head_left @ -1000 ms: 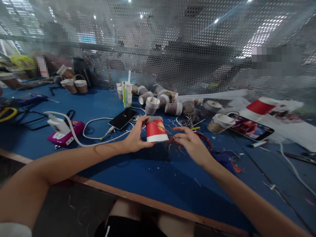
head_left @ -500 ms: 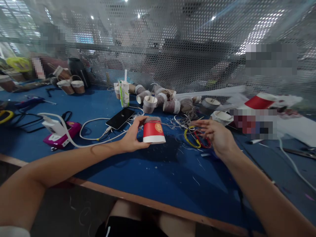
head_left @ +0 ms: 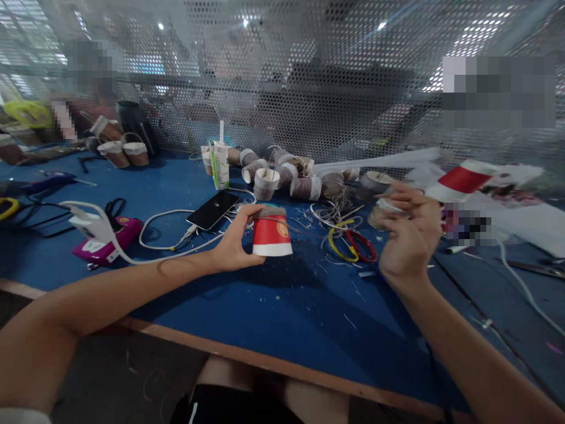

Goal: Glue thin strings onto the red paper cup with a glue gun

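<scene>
A red and white paper cup [head_left: 271, 234] with a round gold print is in my left hand [head_left: 233, 240], fingers and thumb wrapped round its side. It is held narrow end up above the table, with grey-brown twine [head_left: 270, 212] wound around that end. From the cup a thin strand runs off to the right, faint against the blue table. My right hand [head_left: 408, 235] is raised to the right, fingers curled and blurred, apparently pinching the strand; its far end is hard to see. Scissors [head_left: 353, 244] with yellow and red handles lie between the hands.
Twine-wrapped cups [head_left: 304, 187] are heaped at the back beside a drink carton [head_left: 219, 166]. A phone [head_left: 212, 210] on a white cable and a purple power strip [head_left: 106, 241] lie left. Another red-white cup [head_left: 463, 179] is at right. The table's wooden edge [head_left: 265, 362] runs nearest me.
My right hand has moved right and upward, away from the cup, its fingers curling more. My left hand keeps the cup in nearly the same place. The view has shifted slightly.
</scene>
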Available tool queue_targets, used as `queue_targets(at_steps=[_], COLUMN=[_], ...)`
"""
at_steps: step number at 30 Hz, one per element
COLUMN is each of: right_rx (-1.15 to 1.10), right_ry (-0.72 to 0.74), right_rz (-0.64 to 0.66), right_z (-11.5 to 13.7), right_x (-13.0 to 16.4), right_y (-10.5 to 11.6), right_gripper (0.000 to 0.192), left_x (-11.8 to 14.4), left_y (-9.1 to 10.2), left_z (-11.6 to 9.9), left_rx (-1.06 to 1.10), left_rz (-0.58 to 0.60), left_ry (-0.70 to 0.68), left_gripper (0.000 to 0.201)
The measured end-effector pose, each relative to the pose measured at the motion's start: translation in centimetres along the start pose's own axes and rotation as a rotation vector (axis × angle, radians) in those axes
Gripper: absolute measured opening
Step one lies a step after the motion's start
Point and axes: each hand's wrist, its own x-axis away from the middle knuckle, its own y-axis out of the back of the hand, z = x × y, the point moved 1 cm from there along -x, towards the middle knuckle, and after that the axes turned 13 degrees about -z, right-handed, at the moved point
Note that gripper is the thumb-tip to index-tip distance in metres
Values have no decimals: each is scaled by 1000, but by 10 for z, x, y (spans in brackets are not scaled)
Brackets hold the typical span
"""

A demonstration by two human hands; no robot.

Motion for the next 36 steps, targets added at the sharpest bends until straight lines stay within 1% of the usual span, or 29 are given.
queue_targets(at_steps=[1, 2, 3, 4, 5, 7, 9, 11, 13, 17, 19, 21, 23, 24, 25, 26, 27, 30, 32, 34, 36], right_rx=[-70, -168, -375, -518, -596, -693, -710, -713, -717, -709, -688, -653, -634, -635, -641, -647, -650, -616, -583, -574, -588], right_ry=[9, 4, -74, -171, -255, -362, -393, -385, -386, -458, -475, -465, -422, -386, -348, -314, -289, -231, -190, -180, -209], right_rz=[-24, -6, 92, 230, 316, 479, 565, 579, 554, 487, 412, 294, 166, 121, 104, 123, 179, 464, 620, 682, 655], right_z=[8, 16, 23, 29, 33, 37, 37, 35, 33, 33, 30, 26, 21, 20, 19, 19, 21, 26, 29, 31, 31], right_x=[9, 19, 30, 41, 52, 69, 77, 78, 75, 70, 67, 64, 62, 62, 62, 63, 64, 72, 77, 79, 79], right_y=[-4, -8, -13, -18, -21, -27, -30, -32, -32, -32, -33, -33, -33, -33, -32, -32, -31, -30, -30, -30, -31], right_gripper=[19, 17, 17, 17, 16, 16, 16, 17, 17, 15, 13, 12, 9, 7, 6, 6, 5, 9, 13, 17, 16], left_x=[0, 0, 0, -1, -1, -1, -2, -2, -1, -1, -1, 0, 0, 0, 0, 0, -1, -2, -2, -2, -1], left_y=[0, 1, 1, 1, 0, 0, -1, -1, -1, 0, 0, 0, 0, 0, 0, 0, 0, 0, -1, -1, 0], left_z=[0, 0, 0, 0, 0, 0, 0, 0, 0, -1, -1, -1, 1, 1, 2, 2, 2, 0, 0, 0, 1], left_rx=[15, 25, 32, 35, 39, 41, 27, 4, -1, 10, 12, 11, -2, -11, -24, -38, -52, -81, -87, -90, -83], left_rz=[51, 90, 116, 128, 129, 118, 106, 97, 94, 100, 103, 97, 83, 77, 72, 69, 67, 67, 73, 71, 66], left_ry=[26, 49, 69, 86, 95, 93, 72, 44, 18, 12, 26, 24, 8, -4, -18, -36, -60, -140, -160, -150, -142], left_gripper=[78, 78, 78, 78, 77, 77, 79, 80, 80, 80, 80, 80, 79, 79, 79, 79, 79, 77, 77, 77, 78])
